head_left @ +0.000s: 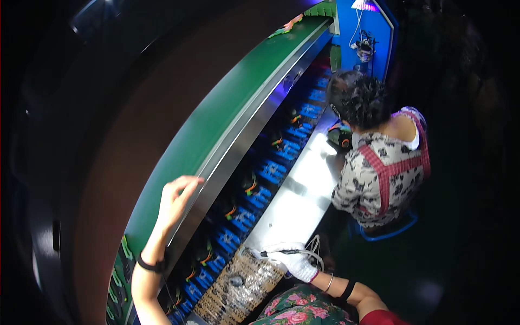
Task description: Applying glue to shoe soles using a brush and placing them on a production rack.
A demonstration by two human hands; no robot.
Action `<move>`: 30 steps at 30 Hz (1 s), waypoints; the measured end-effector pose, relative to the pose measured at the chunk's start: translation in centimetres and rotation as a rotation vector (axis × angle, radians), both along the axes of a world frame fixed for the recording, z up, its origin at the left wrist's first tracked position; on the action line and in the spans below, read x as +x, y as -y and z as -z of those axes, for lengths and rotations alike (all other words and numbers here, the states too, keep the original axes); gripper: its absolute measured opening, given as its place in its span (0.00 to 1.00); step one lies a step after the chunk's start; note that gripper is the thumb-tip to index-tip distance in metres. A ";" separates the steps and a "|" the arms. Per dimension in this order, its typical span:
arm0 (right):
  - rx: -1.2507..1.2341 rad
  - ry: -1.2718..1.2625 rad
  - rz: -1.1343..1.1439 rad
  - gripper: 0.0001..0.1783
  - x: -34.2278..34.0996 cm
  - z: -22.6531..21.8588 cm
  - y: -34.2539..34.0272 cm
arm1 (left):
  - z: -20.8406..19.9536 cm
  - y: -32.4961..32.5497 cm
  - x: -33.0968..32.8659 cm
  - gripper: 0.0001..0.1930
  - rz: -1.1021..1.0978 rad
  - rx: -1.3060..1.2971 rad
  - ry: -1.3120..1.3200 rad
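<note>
My bare left hand [177, 201] is raised over the edge of the green conveyor belt [211, 114], its fingers bent and the thumb tip close to the index fingertip. Nothing shows between them. In a white knitted glove, my right hand [295, 261] grips a slim dark pen-like tool [277, 252], which points left. White cable [314, 246] loops beside the glove. Below the tool lies brown cardboard [238, 292] covered in shiny clear film, with a small dark lump [235, 281] on it.
A row of blue holders [273, 170] carrying dark pieces with orange and green parts runs between belt and metal bench [295, 203]. At the right, a co-worker [387, 168] sits on a blue stool [390, 233], bent over a dark shoe-like piece [341, 138]. Green pieces [116, 287] lie lower left.
</note>
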State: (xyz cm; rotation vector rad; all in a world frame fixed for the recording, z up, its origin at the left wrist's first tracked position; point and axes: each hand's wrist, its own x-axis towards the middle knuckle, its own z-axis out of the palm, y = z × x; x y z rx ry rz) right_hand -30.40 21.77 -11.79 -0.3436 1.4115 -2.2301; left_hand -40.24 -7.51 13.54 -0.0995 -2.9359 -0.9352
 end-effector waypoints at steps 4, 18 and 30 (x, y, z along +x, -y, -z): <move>-0.025 0.110 0.025 0.09 -5.8 -0.7 -0.2 | 1.7 0.1 -16.8 0.18 0.107 -0.212 -0.081; -0.062 0.255 0.167 0.07 -20.3 6.7 1.5 | 9.5 -0.8 -62.2 0.33 0.000 -0.752 -0.007; -0.075 0.392 0.121 0.07 -26.5 8.0 0.5 | 10.2 -0.4 -72.7 0.25 -0.055 -1.172 0.151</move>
